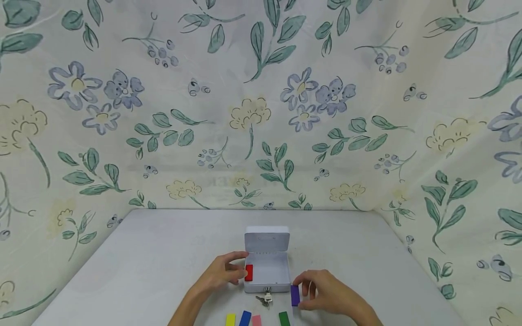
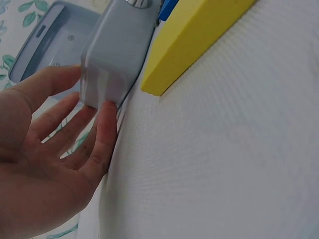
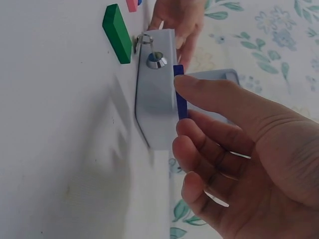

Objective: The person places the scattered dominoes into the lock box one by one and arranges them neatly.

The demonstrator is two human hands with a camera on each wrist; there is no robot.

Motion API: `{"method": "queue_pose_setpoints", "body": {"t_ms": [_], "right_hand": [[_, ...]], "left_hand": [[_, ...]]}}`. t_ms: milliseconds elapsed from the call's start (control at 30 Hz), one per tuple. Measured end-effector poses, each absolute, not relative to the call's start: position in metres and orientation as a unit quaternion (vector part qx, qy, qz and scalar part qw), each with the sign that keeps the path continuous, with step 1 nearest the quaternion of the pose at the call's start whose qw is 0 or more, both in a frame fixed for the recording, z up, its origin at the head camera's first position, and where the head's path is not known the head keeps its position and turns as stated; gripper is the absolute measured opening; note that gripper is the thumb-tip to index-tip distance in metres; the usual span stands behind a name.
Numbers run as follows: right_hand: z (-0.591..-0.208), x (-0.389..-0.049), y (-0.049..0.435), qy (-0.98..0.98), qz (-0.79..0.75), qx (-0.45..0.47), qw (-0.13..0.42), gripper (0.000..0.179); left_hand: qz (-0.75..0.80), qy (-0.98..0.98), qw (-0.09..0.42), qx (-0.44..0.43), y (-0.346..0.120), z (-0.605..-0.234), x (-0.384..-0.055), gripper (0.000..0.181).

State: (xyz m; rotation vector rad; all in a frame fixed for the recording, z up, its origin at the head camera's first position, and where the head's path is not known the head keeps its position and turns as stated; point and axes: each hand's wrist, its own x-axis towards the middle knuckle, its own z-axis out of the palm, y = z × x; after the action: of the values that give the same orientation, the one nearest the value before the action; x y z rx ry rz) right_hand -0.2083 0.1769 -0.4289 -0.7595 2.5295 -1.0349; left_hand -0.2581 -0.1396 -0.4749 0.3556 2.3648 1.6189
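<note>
A small white metal cash box (image 1: 268,287) stands with its lid (image 1: 267,240) raised at the back. Inside it, along the left wall, lies a red block (image 1: 249,273). My left hand (image 1: 225,270) touches the box's left side; in the left wrist view its thumb meets the upper edge and the little finger reaches low on the wall. Between thumb and fingers, my right hand (image 1: 325,292) pinches a purple block (image 1: 295,295) just outside the box's front right corner. From the right wrist view, the purple block (image 3: 180,94) overlaps the box's rim.
Keys (image 1: 265,300) hang from the lock on the box's front. Nearer me on the white table (image 1: 163,235) lie a yellow block (image 1: 230,319), a blue block (image 1: 245,318), a pink block (image 1: 256,320) and a green block (image 1: 284,318). Floral cloth (image 1: 261,90) hangs behind.
</note>
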Motion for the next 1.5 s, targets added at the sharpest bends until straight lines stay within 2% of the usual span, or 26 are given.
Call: {"method": "queue_pose_setpoints", "body": {"t_ms": [1500], "right_hand": [[-0.428,-0.247,0.151,0.881,-0.361,-0.29,0.095,0.037]], "left_hand": [[0.56,0.809,0.133,0.119,-0.141,-0.475,-0.259,0.055]]}}
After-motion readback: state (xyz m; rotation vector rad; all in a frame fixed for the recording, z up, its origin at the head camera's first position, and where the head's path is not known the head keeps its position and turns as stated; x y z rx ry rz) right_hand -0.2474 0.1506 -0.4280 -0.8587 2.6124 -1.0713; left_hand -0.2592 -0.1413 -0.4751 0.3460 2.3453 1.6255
